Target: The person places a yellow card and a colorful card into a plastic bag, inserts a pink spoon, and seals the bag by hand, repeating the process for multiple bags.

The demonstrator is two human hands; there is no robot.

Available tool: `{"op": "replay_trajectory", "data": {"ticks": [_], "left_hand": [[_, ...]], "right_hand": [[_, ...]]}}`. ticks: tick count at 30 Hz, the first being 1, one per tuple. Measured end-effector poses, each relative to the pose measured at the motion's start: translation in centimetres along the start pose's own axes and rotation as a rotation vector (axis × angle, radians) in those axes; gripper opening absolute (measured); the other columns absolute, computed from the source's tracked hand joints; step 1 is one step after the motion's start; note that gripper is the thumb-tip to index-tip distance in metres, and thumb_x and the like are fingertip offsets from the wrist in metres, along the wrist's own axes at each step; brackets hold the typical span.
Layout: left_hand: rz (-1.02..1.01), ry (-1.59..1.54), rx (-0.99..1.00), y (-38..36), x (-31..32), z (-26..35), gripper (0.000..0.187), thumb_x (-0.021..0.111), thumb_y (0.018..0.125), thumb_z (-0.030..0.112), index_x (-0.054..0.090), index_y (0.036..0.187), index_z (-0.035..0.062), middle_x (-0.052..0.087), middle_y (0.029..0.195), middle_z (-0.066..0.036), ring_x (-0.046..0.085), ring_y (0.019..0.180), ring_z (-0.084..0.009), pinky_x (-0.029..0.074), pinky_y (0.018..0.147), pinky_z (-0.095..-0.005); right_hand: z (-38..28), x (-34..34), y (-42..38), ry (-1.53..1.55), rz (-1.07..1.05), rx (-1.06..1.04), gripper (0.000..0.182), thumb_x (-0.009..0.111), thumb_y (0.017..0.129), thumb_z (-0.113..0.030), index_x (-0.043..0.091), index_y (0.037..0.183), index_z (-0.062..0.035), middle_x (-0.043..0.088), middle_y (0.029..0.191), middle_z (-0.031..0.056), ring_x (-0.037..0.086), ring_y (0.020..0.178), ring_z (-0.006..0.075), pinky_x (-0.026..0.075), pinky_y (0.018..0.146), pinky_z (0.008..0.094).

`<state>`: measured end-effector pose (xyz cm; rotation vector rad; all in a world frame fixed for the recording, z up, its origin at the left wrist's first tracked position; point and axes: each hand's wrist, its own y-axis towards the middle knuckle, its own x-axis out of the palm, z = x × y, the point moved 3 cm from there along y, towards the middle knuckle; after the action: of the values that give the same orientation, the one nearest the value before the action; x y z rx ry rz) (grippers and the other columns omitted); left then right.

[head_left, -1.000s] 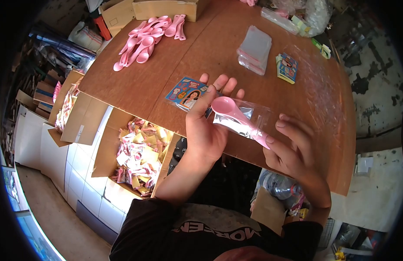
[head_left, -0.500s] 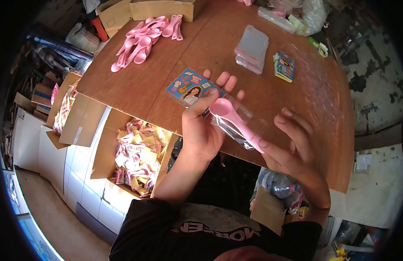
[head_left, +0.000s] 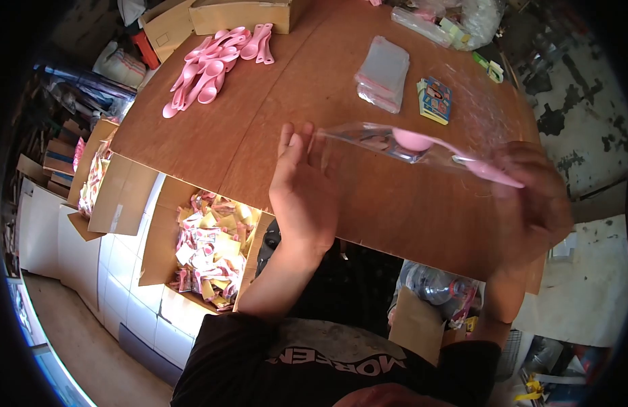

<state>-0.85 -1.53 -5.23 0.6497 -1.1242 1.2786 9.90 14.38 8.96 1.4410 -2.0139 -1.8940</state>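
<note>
As the printed card (head_left: 380,141) leaves my left hand (head_left: 304,193), now unclenched beside the clear bag (head_left: 346,131), my blurred right hand (head_left: 534,197) grips the pink spoon (head_left: 412,140) by its handle, so all three sit together between my hands.

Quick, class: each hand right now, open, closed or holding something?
Left hand: at the end of the clear bag; whether it grips cannot be told.
Right hand: closed, holding the pink spoon by its handle.
</note>
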Motion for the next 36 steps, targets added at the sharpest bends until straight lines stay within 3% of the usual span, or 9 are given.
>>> {"op": "replay_trajectory", "data": {"ticks": [3,5,8,16,17,20,25,30,36], "left_hand": [[-0.123,0.144,0.296,-0.5,0.6,0.9,0.059,0.047,0.092,0.021,0.023,0.143,0.0046,0.037,0.139,-0.012,0.033,0.132,-0.0247,0.019,0.111,-0.0443],[-0.181,0.285,0.538,-1.5,1.7,1.4,0.062,0.048,0.088,0.016,0.022,0.144,0.0031,0.034,0.142,-0.015,0.033,0.133,-0.0256,0.019,0.112,-0.0441],[-0.331,0.439,0.624,-1.5,2.5,1.5,0.063,0.05,0.086,0.014,0.026,0.143,0.0022,0.034,0.142,-0.016,0.033,0.133,-0.0257,0.022,0.111,-0.0443],[-0.842,0.993,0.383,0.4,5.1,0.2,0.049,0.064,0.086,0.005,0.045,0.13,-0.003,0.046,0.134,-0.014,0.045,0.122,-0.0198,0.039,0.101,-0.037],[-0.814,0.896,0.289,0.3,5.2,-0.3,0.04,0.062,0.088,0.003,0.05,0.125,-0.0049,0.055,0.122,-0.014,0.055,0.104,-0.0151,0.05,0.085,-0.0302],[-0.803,0.763,0.111,0.3,5.5,-0.7,0.028,0.059,0.09,0.002,0.056,0.116,-0.0068,0.064,0.103,-0.013,0.06,0.083,-0.012,0.053,0.068,-0.0252],[-0.645,0.812,0.17,-0.3,5.7,-0.3,0.017,0.061,0.089,0.004,0.064,0.102,-0.007,0.068,0.081,-0.01,0.062,0.069,-0.0099,0.049,0.059,-0.0209],[-0.632,0.896,0.238,-1.2,6.2,-0.1,0.017,0.063,0.089,0.005,0.066,0.101,-0.0061,0.067,0.077,-0.007,0.059,0.065,-0.0064,0.047,0.056,-0.0195],[-0.72,1.169,0.483,-2.2,7.3,0.3,0.017,0.064,0.087,0.005,0.068,0.1,-0.0041,0.068,0.073,-0.006,0.061,0.061,-0.0075,0.048,0.056,-0.0215]], "right_hand": [[0.8,-1.7,1.4,0.08,0.215,0.219,0.017,0.069,0.077,0.005,0.063,0.092,0.0025,0.067,0.089,0.0123,0.065,0.082,0.0172,0.053,0.076,0.0288],[3.1,0.5,2.7,0.222,-0.136,0.523,0.014,0.069,0.08,0.001,0.064,0.093,0.0038,0.067,0.088,0.0091,0.063,0.08,0.012,0.052,0.073,0.025],[5.6,1.4,3.0,0.323,-0.301,0.578,0.014,0.067,0.083,-0.001,0.063,0.095,0.0048,0.065,0.094,0.0075,0.061,0.086,0.0098,0.051,0.078,0.0249],[4.3,2.2,2.5,0.424,-0.318,0.645,0.019,0.065,0.082,0.0,0.06,0.1,0.0033,0.067,0.085,0.006,0.062,0.076,0.0082,0.051,0.068,0.0208],[4.1,2.3,2.4,0.429,-0.337,0.639,0.019,0.063,0.084,0.001,0.058,0.102,0.0028,0.067,0.085,0.0063,0.062,0.076,0.0081,0.051,0.067,0.0206],[3.5,2.6,2.1,0.504,-0.285,0.699,0.016,0.058,0.087,0.001,0.057,0.103,0.0023,0.067,0.084,0.0067,0.062,0.076,0.0078,0.051,0.065,0.0202],[3.7,2.1,1.9,0.287,-0.135,0.555,0.014,0.057,0.087,-0.001,0.059,0.101,0.0002,0.067,0.086,0.0063,0.061,0.078,0.0086,0.049,0.065,0.024],[0.6,1.5,2.9,-0.227,-0.226,-0.062,0.013,0.071,0.071,0.001,0.067,0.084,-0.0008,0.063,0.088,0.0073,0.06,0.08,0.0188,0.047,0.067,0.0275],[0.8,1.8,2.2,-0.353,-0.221,-0.093,0.017,0.073,0.063,0.0,0.066,0.078,-0.0002,0.059,0.083,0.0075,0.057,0.074,0.0225,0.046,0.062,0.0319]]}}
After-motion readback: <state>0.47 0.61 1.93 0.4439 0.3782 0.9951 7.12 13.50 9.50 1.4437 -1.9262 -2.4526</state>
